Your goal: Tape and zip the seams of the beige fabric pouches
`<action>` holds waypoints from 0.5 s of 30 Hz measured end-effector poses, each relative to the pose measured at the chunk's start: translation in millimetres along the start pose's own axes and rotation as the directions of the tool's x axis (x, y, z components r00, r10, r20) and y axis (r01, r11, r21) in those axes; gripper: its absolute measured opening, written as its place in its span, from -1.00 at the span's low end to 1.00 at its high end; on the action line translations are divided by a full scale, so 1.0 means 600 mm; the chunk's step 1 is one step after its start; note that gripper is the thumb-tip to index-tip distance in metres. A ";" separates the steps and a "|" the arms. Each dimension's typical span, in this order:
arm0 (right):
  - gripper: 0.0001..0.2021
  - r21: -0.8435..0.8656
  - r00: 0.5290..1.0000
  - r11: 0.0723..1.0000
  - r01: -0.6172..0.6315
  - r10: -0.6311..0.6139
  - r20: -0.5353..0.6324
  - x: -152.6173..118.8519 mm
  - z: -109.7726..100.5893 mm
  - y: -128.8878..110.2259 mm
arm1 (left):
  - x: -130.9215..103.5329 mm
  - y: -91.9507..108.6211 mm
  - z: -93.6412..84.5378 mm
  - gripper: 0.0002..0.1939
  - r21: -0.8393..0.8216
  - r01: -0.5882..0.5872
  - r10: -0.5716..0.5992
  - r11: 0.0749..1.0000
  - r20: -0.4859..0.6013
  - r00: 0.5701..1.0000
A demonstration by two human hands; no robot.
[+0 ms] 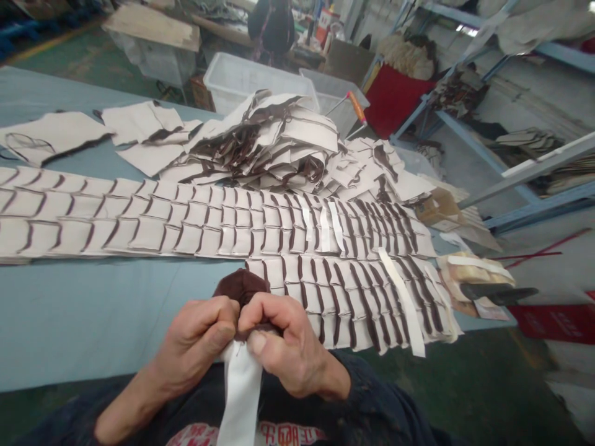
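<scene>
My left hand (204, 331) and my right hand (283, 341) meet in front of my chest, both with fingers pinched on a dark brown fabric piece (240, 285). From between them a white strip (240, 396) hangs down toward my lap. The strip's upper end lies against the brown fabric, right under my fingertips. How the two are joined is hidden by my fingers. Just beyond my hands lie overlapping rows of cream pieces with brown edges (223, 217). A loose white strip (404, 303) rests across the rows at the right.
Behind the rows rises a heap of cream and brown pieces (279, 136). Eyeglasses (30, 142) lie at the far left of the blue table (116, 316). Clear plastic bins (260, 80) stand past the table, with blue shelving (465, 142) at the right. A person (271, 28) is in the background.
</scene>
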State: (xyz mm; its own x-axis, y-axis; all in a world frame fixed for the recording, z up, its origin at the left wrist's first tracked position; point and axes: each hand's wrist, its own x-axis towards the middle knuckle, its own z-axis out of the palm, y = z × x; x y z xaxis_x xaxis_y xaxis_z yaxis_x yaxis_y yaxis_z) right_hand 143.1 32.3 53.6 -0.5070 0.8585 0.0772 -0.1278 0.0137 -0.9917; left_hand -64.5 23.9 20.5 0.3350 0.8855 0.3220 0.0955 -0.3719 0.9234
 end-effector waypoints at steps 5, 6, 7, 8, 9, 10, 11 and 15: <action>-0.95 -0.244 0.970 0.942 0.231 -0.242 -0.012 0.007 -0.005 0.005 | -0.003 -0.006 -0.002 -0.19 -0.006 0.054 -0.055 0.999 -0.052 0.997; -0.96 -0.325 0.950 0.898 0.296 -0.311 0.005 0.008 -0.009 0.004 | -0.002 0.000 -0.014 -0.18 0.000 0.058 -0.058 0.998 -0.033 0.998; -0.94 -0.395 0.930 0.850 0.348 -0.367 0.031 0.009 -0.012 0.002 | 0.001 0.008 -0.028 -0.17 0.008 0.059 -0.059 0.998 -0.011 0.998; -0.92 -0.452 0.911 0.803 0.388 -0.409 0.056 0.009 -0.015 0.001 | 0.003 0.017 -0.042 -0.18 0.024 0.055 -0.056 0.998 0.029 0.998; -0.90 -0.497 0.901 0.766 0.407 -0.425 0.084 0.009 -0.017 0.001 | 0.006 0.028 -0.055 -0.22 0.050 0.043 -0.047 0.998 0.076 0.996; -0.90 -0.533 0.899 0.739 0.412 -0.425 0.106 0.009 -0.019 0.000 | 0.009 0.038 -0.067 -0.29 0.097 0.028 -0.040 0.995 0.120 0.992; -0.91 -0.560 0.901 0.721 0.409 -0.416 0.121 0.008 -0.021 0.000 | 0.012 0.049 -0.075 -0.37 0.153 -0.001 -0.024 0.988 0.161 0.987; -0.93 -0.598 0.895 0.687 0.411 -0.428 0.124 0.004 -0.021 -0.001 | 0.023 0.084 -0.082 -0.56 0.357 -0.128 0.039 0.925 0.246 0.969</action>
State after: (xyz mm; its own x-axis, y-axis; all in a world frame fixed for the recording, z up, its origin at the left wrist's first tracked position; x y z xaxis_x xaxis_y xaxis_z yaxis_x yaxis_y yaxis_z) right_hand 152.5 40.7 53.4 -0.5052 0.6991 0.5061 0.2136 0.6694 -0.7115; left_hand -101.4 31.1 81.9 0.5584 0.7749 0.2963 0.3801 -0.5564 0.7388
